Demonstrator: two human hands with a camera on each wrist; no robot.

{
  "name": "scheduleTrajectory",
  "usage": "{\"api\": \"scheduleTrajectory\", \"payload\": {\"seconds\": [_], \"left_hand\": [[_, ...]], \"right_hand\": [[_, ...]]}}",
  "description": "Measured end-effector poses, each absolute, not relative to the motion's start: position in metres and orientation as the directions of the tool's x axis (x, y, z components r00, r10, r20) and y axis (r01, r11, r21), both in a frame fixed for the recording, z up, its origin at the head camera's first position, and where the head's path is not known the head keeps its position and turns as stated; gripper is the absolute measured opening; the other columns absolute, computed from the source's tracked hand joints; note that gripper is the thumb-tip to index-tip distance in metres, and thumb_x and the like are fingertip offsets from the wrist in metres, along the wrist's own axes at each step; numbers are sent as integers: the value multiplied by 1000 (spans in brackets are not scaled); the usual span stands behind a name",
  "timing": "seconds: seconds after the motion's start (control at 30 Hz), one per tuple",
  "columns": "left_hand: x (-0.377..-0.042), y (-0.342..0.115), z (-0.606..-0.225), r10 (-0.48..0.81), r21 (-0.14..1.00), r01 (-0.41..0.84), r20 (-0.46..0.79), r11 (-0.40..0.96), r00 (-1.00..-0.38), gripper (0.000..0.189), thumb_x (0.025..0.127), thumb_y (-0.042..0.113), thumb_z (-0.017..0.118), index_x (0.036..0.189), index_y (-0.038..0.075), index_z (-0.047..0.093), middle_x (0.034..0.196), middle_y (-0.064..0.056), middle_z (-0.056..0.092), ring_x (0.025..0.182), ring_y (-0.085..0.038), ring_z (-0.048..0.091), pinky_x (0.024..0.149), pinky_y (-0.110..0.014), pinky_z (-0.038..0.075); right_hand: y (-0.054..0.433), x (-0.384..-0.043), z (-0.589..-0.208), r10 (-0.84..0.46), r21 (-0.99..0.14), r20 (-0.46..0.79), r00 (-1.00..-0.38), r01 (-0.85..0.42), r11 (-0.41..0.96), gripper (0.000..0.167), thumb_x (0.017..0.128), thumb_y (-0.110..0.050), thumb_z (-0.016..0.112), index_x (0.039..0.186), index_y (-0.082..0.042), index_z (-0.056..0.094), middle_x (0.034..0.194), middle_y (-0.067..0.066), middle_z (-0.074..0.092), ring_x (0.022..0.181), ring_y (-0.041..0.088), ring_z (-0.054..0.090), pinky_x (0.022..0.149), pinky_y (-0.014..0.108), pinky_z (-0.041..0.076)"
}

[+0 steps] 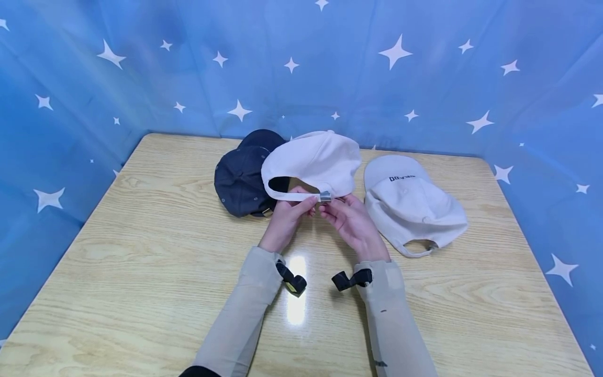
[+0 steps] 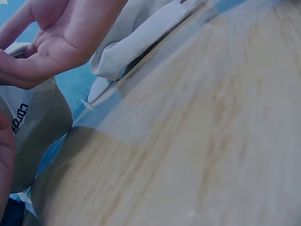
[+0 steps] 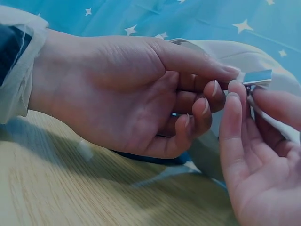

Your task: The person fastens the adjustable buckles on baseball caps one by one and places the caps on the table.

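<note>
A white baseball cap is held up off the table at the middle, its back opening and strap facing me. My left hand pinches the strap just left of its metal buckle. On the other side of the buckle, my right hand pinches the strap between thumb and index finger, its other fingers curled beneath. In the right wrist view the shiny buckle shows between both hands' fingertips. Part of the strap is hidden behind the fingers.
A dark navy cap lies behind and left of the held cap, partly covered by it. To the right lies another off-white cap with dark lettering on its front. A blue star-patterned curtain surrounds the wooden table.
</note>
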State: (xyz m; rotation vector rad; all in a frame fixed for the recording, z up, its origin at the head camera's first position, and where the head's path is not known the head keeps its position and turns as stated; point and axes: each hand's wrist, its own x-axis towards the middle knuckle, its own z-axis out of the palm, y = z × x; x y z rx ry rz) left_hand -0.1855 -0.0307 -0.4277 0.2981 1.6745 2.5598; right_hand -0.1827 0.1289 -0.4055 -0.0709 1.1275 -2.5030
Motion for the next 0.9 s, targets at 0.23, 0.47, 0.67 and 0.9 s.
{"api": "scheduleTrajectory", "payload": {"seconds": [0.23,0.47,0.67,0.9], "left_hand": [[-185,-29,-430,186,908,30,118,-417,-976,16,82,16,65,87,3,56,78,-6,56,67,-16,53,61,-27,44],[-186,-31,-432,183,871,-12,90,-491,-979,16,82,13,65,89,2,55,77,-8,54,66,-17,53,59,-25,43],[-185,-33,-432,173,847,-36,67,-531,-983,14,83,11,64,88,2,55,74,-8,54,64,-16,53,58,-25,42],[-185,-33,-431,163,851,-32,63,-524,-985,12,83,10,63,86,2,55,74,-9,53,64,-17,52,59,-25,41]], "right_hand": [[130,-182,-407,-358,-729,-121,-926,328,-601,16,86,0,54,102,0,51,94,11,57,74,17,59,69,24,50],[131,-183,-409,-342,-699,-139,-929,337,-631,15,87,0,54,101,-1,49,90,9,57,71,16,58,67,23,49],[132,-184,-409,-341,-691,-140,-929,339,-638,14,87,1,52,100,-1,47,88,8,57,71,16,57,66,23,49],[133,-183,-409,-343,-694,-146,-928,343,-633,15,87,0,53,101,-1,48,90,9,56,72,17,58,67,24,49]]}}
